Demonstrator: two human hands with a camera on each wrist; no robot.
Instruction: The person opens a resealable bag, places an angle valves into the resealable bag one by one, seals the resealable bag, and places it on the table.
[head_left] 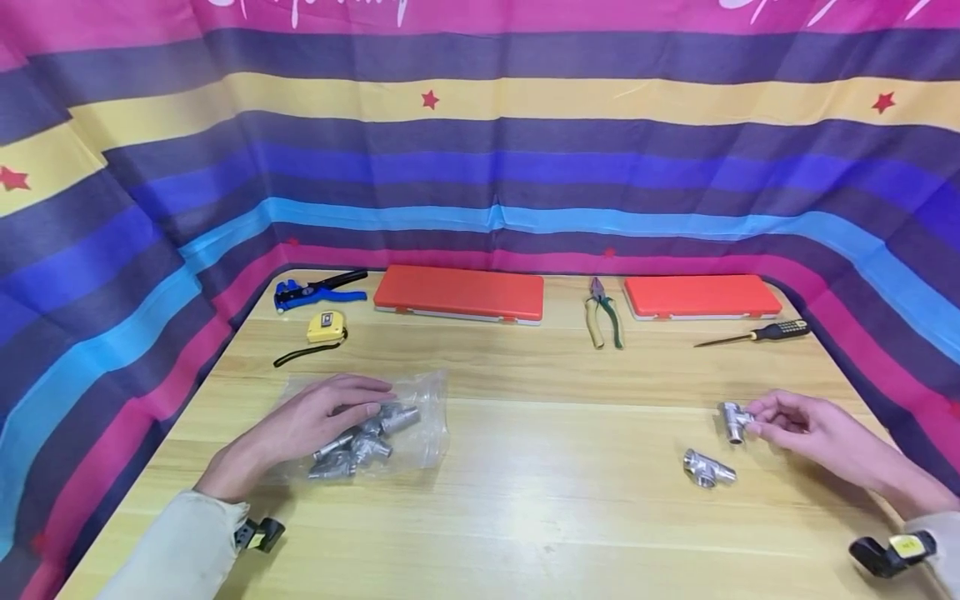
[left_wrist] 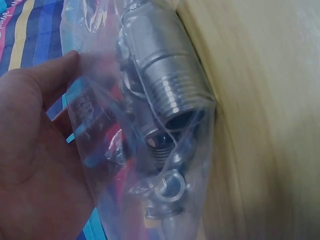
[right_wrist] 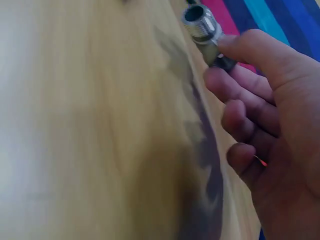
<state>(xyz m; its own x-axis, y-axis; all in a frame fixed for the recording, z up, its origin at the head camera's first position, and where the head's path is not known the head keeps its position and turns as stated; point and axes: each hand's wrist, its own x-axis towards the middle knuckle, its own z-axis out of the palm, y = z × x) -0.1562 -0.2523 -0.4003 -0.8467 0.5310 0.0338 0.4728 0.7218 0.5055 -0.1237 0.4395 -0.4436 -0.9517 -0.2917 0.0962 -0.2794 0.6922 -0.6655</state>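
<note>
A fitting [head_left: 732, 422] is pinched at the counter's [head_left: 562, 500] right side by the fingers [right_wrist: 235, 92] of the right hand [head_left: 821, 435], one end hidden. A second fitting [head_left: 707, 468] is placed nearer. The bag [head_left: 431, 421] is overlaid by the left hand [head_left: 318, 421], fingers loosely extended; bagged fittings [head_left: 370, 448] are partly covered. Bag and second fitting are separated by wide counter.

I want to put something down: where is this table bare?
The widest bare patch lies between the plastic bag under the left hand and the loose fitting. A narrow gap separates the long red case from the pliers. It is crowded along the back and where the right hand pinches a second fitting.
</note>
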